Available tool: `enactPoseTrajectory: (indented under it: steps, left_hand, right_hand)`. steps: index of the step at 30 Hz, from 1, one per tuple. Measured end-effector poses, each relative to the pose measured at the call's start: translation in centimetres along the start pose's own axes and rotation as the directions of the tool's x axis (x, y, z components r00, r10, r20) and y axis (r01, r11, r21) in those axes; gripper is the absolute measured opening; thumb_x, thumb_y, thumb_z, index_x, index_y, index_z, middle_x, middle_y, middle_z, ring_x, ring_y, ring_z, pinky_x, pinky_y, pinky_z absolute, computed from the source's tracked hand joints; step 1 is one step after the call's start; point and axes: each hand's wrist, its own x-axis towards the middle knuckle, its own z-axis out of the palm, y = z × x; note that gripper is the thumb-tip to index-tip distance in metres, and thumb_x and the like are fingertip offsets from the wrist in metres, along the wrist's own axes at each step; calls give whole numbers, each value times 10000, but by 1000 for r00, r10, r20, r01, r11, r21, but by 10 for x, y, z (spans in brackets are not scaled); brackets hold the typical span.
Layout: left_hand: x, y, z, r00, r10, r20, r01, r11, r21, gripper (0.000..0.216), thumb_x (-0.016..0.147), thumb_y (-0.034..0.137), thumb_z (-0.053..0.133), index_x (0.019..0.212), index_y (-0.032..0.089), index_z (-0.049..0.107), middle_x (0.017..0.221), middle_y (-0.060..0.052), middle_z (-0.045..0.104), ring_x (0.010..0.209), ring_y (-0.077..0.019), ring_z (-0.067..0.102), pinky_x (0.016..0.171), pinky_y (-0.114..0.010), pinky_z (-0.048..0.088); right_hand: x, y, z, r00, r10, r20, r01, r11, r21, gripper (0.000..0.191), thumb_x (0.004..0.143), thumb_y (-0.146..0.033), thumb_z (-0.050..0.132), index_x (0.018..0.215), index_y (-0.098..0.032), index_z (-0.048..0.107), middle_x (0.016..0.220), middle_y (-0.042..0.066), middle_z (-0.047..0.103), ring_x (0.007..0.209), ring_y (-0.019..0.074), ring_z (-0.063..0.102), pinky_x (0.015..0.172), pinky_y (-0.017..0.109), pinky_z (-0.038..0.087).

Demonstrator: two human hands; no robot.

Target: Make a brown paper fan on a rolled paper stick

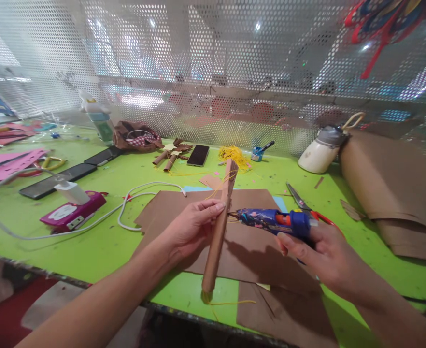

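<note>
My left hand (194, 224) pinches a rolled brown paper tube (216, 251), which stands tilted over brown paper sheets (256, 256). A folded, fanned brown paper piece (229, 174) rises from the tube's upper end. Yellow string (231, 303) hangs out at the tube's lower end. In my right hand (329, 251) is a blue glue gun (271, 220), my fingers wrapped around its handle. Its nozzle points left and is at the tube's side near my left fingertips; whether it touches I cannot tell.
Red-handled scissors (303, 200) lie right of the sheets, near a large folded brown paper (397, 188) and a white bottle (319, 152). Behind are yellow string (234, 155), a phone (198, 155) and finished paper rolls (171, 157). A white cable (126, 208) runs from a purple power strip (73, 212).
</note>
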Motion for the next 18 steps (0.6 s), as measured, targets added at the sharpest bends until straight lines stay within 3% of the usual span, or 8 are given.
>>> enactPoseTrajectory:
  steps: [12, 18]
  left_hand:
    - [0, 1, 1, 1000, -19, -25, 20, 1000, 17, 162, 766, 201, 686, 900, 112, 672, 756, -57, 648, 600, -89, 554, 625, -232, 452]
    - [1, 0, -1, 1000, -13, -17, 14, 1000, 14, 211, 757, 219, 698, 938, 115, 673, 832, -72, 661, 643, -101, 569, 654, -245, 464]
  right_hand:
    - [0, 4, -1, 1000, 10, 20, -10, 1000, -26, 279, 864, -378, 523, 666, -198, 602, 681, 12, 632, 685, 149, 596, 616, 193, 499]
    - [2, 11, -1, 1000, 25, 6, -24, 998, -61, 244, 870, -392, 525, 857, -202, 678, 829, 26, 697, 754, 162, 627, 648, 213, 509]
